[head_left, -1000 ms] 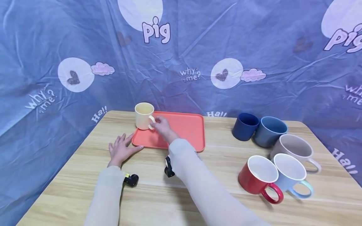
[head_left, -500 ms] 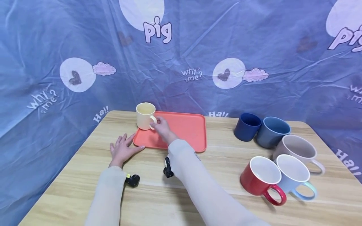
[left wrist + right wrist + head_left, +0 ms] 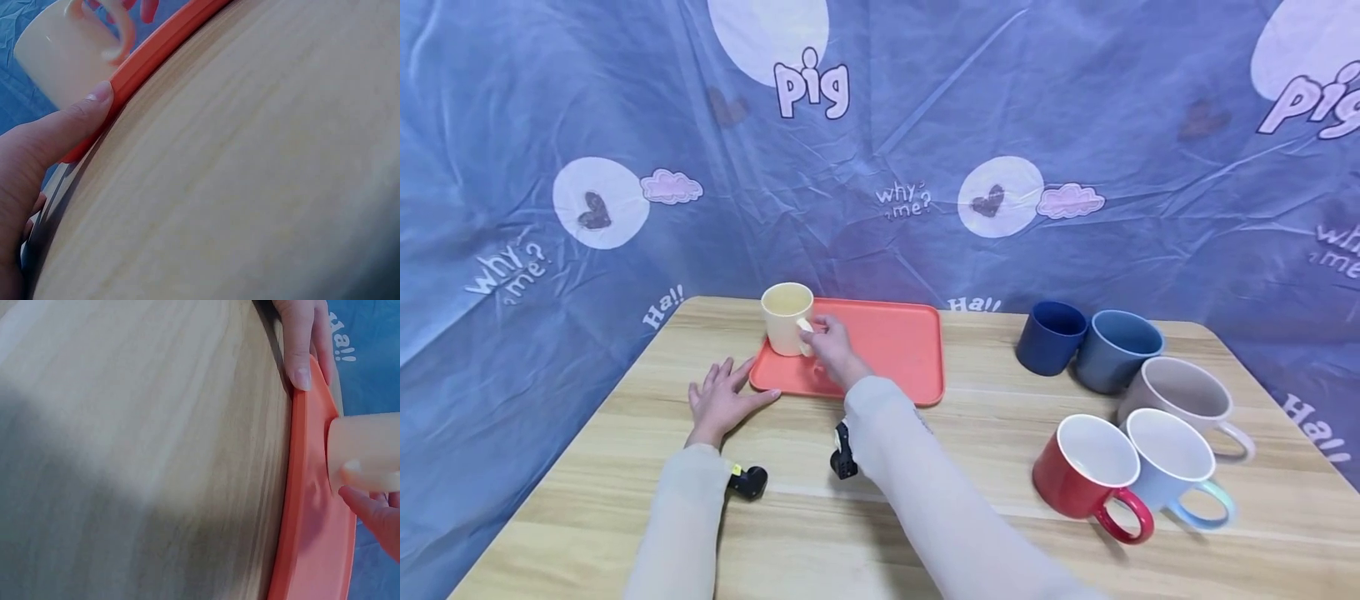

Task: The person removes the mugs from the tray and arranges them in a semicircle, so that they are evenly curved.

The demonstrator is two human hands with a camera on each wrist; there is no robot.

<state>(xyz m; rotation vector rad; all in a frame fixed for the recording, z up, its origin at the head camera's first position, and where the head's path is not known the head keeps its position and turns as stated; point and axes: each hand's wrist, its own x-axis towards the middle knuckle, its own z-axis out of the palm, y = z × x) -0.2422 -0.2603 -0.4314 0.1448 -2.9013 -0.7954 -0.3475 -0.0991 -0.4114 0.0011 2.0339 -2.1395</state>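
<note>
A cream mug [image 3: 782, 327] stands upright over the left end of the coral-red tray [image 3: 895, 354]; its base meets or nearly meets the tray floor. Thumb and fingers of my right hand [image 3: 835, 348] pinch the mug's handle, seen also in the right wrist view, where the hand [image 3: 382, 520] is partly cut off. My left hand [image 3: 722, 404] lies at the tray's near left corner with fingers spread. In the left wrist view, its thumb [image 3: 81, 115] presses the tray's orange-looking rim [image 3: 147, 56]; the other fingers are mostly hidden.
On the right of the wooden table [image 3: 970, 450] several mugs and cups stand close together: a navy cup [image 3: 1045, 346], a grey-blue cup [image 3: 1105, 362], a greyish mug [image 3: 1150, 400], a red mug [image 3: 1071, 479] and a light blue mug [image 3: 1157, 479]. A printed blue cloth [image 3: 880, 250] hangs behind.
The right hand has drawn the cream mug slightly nearer over the tray, still by its handle. My left hand keeps its place at the tray corner.
</note>
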